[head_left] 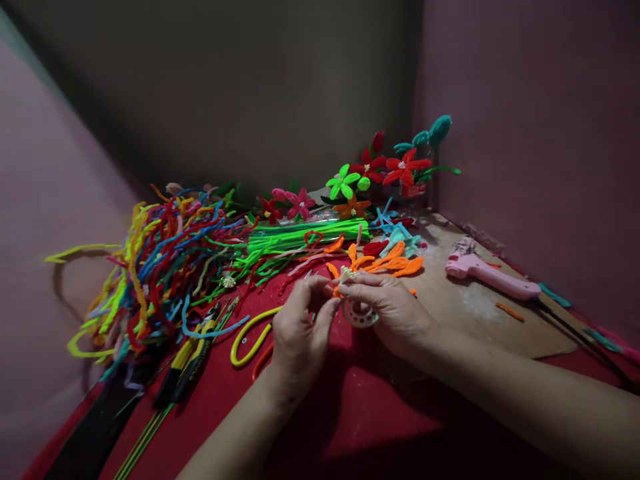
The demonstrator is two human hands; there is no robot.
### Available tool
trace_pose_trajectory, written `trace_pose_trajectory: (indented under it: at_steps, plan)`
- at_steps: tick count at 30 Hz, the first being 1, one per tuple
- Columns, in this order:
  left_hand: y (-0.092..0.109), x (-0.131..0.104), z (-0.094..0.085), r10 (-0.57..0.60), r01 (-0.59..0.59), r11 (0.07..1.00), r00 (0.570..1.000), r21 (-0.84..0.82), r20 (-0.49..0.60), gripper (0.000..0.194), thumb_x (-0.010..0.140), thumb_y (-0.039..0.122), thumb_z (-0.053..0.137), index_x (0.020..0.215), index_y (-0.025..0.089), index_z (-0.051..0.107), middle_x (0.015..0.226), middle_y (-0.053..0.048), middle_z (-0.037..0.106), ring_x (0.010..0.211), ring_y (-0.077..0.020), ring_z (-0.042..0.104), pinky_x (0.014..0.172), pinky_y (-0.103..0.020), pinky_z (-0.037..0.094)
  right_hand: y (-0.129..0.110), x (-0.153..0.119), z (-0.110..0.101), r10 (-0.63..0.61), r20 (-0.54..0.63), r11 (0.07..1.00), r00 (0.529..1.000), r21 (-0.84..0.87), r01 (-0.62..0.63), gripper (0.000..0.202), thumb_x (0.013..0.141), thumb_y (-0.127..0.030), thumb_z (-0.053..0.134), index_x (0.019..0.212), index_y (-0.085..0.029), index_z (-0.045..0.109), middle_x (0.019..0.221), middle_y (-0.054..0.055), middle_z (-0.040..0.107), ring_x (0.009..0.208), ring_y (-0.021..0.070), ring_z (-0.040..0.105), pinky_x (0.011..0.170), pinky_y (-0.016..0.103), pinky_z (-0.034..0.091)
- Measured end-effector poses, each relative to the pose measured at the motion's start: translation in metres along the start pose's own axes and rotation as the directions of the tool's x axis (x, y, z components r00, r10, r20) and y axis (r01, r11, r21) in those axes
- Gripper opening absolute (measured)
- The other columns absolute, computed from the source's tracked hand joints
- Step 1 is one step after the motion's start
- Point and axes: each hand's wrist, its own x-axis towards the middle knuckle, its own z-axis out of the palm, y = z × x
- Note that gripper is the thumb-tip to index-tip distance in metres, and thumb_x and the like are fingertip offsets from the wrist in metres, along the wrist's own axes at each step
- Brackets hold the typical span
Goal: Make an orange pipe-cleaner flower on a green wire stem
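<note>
My left hand (303, 327) and my right hand (387, 307) meet over the red cloth, fingertips closed in a pinch. Between them is a small orange pipe-cleaner flower (338, 291), mostly hidden by the fingers, with a bunch of cream stamens (347, 273) sticking up from it. Just below my right fingers a pale round spool with holes (359, 315) is partly covered by the hand. Loose orange petals (400, 262) lie right behind my right hand. Scissors with a yellow handle loop (237, 348) and a red one lie beside my left hand.
A large heap of coloured pipe cleaners (165, 267) fills the left. Green pipe cleaners (310, 233) lie behind the hands, with finished flowers (343, 181) further back. Pliers (185, 360) rest at left. A pink corded tool (493, 277) sits on a brown board (450, 320).
</note>
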Motion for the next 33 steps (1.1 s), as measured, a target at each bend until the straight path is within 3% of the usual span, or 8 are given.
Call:
trace_pose_trajectory:
  at_steps: [4, 7, 10, 13, 16, 20, 28, 33]
  plan:
    - [-0.004, -0.003, 0.002, 0.390, -0.383, 0.813, 0.917, 0.438, 0.078, 0.016, 0.081, 0.011, 0.051, 0.095, 0.017, 0.054, 0.086, -0.005, 0.062, 0.080, -0.0143, 0.060, 0.071, -0.026, 0.049, 0.001, -0.002, 0.002, -0.010, -0.038, 0.999, 0.999, -0.043, 0.008, 0.007, 0.067, -0.021, 0.067, 0.067, -0.014, 0.066, 0.063, -0.001, 0.055, 0.059, 0.0091, 0.044, 0.059, 0.025, 0.032]
    - [-0.003, -0.002, 0.003, 0.457, -0.444, 0.696, 0.880, 0.564, 0.129, 0.015, 0.081, 0.013, 0.051, 0.095, 0.015, 0.054, 0.086, -0.008, 0.063, 0.080, -0.0162, 0.060, 0.068, -0.026, 0.048, 0.000, -0.004, 0.004, -0.025, -0.060, 0.998, 0.998, -0.063, 0.021, 0.012, 0.067, -0.022, 0.065, 0.059, -0.015, 0.062, 0.059, -0.003, 0.050, 0.056, 0.0089, 0.041, 0.057, 0.025, 0.030]
    - [-0.002, 0.000, 0.003, 0.461, -0.442, 0.703, 0.880, 0.557, 0.117, 0.012, 0.081, 0.012, 0.050, 0.092, 0.014, 0.055, 0.081, -0.007, 0.063, 0.077, -0.0160, 0.060, 0.067, -0.026, 0.048, -0.001, -0.004, 0.005, -0.074, -0.053, 0.989, 0.996, -0.129, 0.067, 0.016, 0.070, -0.022, 0.063, 0.056, -0.016, 0.059, 0.059, -0.003, 0.048, 0.057, 0.0092, 0.040, 0.058, 0.025, 0.031]
    - [0.001, 0.002, 0.002, 0.346, -0.330, 0.846, 0.937, 0.419, 0.040, 0.010, 0.082, 0.013, 0.049, 0.085, 0.015, 0.058, 0.079, -0.005, 0.062, 0.074, -0.0141, 0.059, 0.068, -0.025, 0.047, -0.002, -0.004, 0.004, -0.117, -0.032, 0.965, 0.993, -0.241, 0.106, 0.020, 0.074, -0.024, 0.059, 0.055, -0.017, 0.055, 0.058, -0.003, 0.046, 0.059, 0.0101, 0.039, 0.059, 0.026, 0.030]
    - [0.007, 0.004, 0.000, 0.001, -0.002, 0.994, 1.000, 0.112, 0.009, 0.010, 0.081, 0.019, 0.052, 0.079, 0.016, 0.060, 0.070, -0.001, 0.060, 0.061, -0.0105, 0.054, 0.057, -0.022, 0.045, -0.003, -0.004, 0.002, -0.177, -0.001, 0.927, 0.984, -0.337, 0.166, 0.029, 0.077, -0.027, 0.057, 0.050, -0.017, 0.050, 0.056, -0.003, 0.044, 0.059, 0.0105, 0.038, 0.059, 0.026, 0.029]
    - [0.012, 0.007, -0.002, -0.314, 0.332, 0.904, 0.943, -0.270, 0.109, 0.011, 0.077, 0.025, 0.058, 0.078, 0.015, 0.062, 0.055, 0.003, 0.054, 0.047, -0.0066, 0.044, 0.045, -0.018, 0.036, -0.003, -0.003, 0.001, -0.128, 0.051, 0.961, 0.990, -0.241, 0.136, 0.026, 0.077, -0.029, 0.058, 0.054, -0.016, 0.055, 0.057, -0.003, 0.047, 0.056, 0.0092, 0.039, 0.056, 0.025, 0.029]
    - [0.006, 0.010, -0.004, -0.348, 0.419, 0.773, 0.908, -0.477, 0.233, 0.012, 0.073, 0.025, 0.064, 0.074, 0.014, 0.063, 0.053, 0.003, 0.052, 0.045, -0.0058, 0.042, 0.042, -0.017, 0.035, 0.000, 0.001, 0.000, 0.076, 0.042, 0.995, 0.996, 0.059, -0.079, 0.020, 0.061, -0.023, 0.073, 0.078, -0.015, 0.068, 0.066, 0.000, 0.061, 0.055, 0.0089, 0.050, 0.055, 0.023, 0.034]
    - [0.009, 0.011, -0.008, -0.382, 0.510, 0.644, 0.860, -0.570, 0.338, 0.011, 0.069, 0.024, 0.068, 0.070, 0.014, 0.062, 0.049, 0.004, 0.049, 0.041, -0.0042, 0.040, 0.040, -0.016, 0.032, -0.006, 0.002, -0.002, 0.133, 0.052, 0.989, 0.990, 0.057, -0.136, 0.018, 0.056, -0.019, 0.075, 0.072, -0.015, 0.067, 0.059, -0.001, 0.059, 0.050, 0.0090, 0.048, 0.051, 0.024, 0.034]
